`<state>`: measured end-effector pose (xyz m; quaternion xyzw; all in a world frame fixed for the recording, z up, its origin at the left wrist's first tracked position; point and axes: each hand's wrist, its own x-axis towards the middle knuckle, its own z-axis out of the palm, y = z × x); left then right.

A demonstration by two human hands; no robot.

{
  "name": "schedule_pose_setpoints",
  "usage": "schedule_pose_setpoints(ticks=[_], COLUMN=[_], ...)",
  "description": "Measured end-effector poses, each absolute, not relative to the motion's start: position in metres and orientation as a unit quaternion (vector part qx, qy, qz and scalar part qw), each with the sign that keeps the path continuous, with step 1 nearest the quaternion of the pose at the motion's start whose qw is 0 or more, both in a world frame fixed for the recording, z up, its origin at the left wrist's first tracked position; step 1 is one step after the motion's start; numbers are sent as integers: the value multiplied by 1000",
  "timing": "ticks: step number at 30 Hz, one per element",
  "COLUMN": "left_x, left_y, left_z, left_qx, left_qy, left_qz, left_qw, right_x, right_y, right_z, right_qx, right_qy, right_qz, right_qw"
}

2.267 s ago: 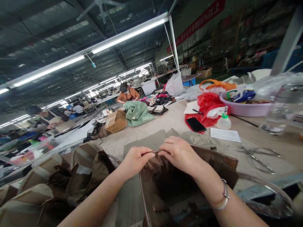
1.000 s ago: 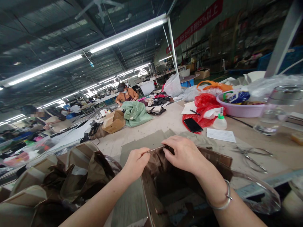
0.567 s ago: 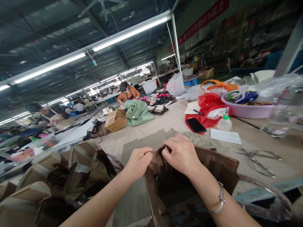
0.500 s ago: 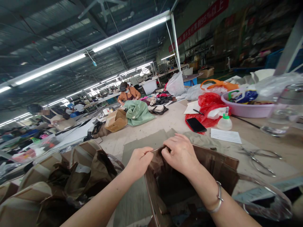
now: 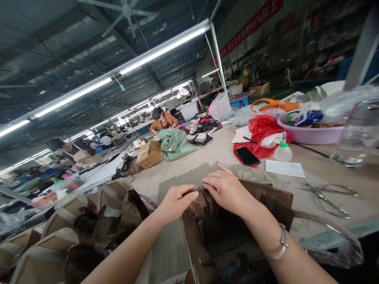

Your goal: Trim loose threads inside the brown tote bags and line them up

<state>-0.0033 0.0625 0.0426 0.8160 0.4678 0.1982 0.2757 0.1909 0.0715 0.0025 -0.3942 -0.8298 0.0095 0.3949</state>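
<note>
A brown bag (image 5: 275, 197) stands open-mouthed on the table in front of me, its inside dark. My left hand (image 5: 177, 199) pinches the far left part of its rim, thumb on the inner side and fingers outside. Close beside it, my right hand (image 5: 226, 191) curls over the same rim, its fingertips pressing the edge and brown lining. A bracelet (image 5: 280, 242) circles my right wrist. From the bag's right side a handle wrapped in clear plastic (image 5: 334, 232) loops out. The bag's bottom is hidden.
Several more brown bags (image 5: 47, 252) crowd the left. To the right lie scissors (image 5: 328, 195), a paper slip (image 5: 284, 168), a phone (image 5: 247, 156), a green-capped bottle (image 5: 283, 152), a glass jar (image 5: 355, 136) and a purple basin (image 5: 314, 136). A co-worker (image 5: 164, 120) sits farther back.
My right hand's fingers have straightened somewhat along the rim, and my left thumb has extended over the bag's inner edge. The camera view has shifted slightly.
</note>
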Motion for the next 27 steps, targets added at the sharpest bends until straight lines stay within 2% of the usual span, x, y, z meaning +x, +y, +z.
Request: schedule_pose_setpoints(ticks=[6,9,15,19,23,27], left_x=[-9,-10,17,36,33,5], left_y=[76,76,76,91,105,102], left_z=[44,50,69,69,58,42], left_qx=[833,841,872,860,793,647], left_qy=[508,506,450,477,568,639], left_qz=[148,121,56,1,47,194], left_qw=[162,152,186,181,214,369], right_x=[182,183,199,211,229,255], right_y=[77,79,76,70,60,36], right_z=[2,0,-1,5,17,35], right_qx=[-403,-399,-317,-310,-335,-388], right_qy=[-833,-833,-822,-781,-729,-686], right_qz=[5,2,100,131,102,-15], right_qw=[379,384,463,526,588,615])
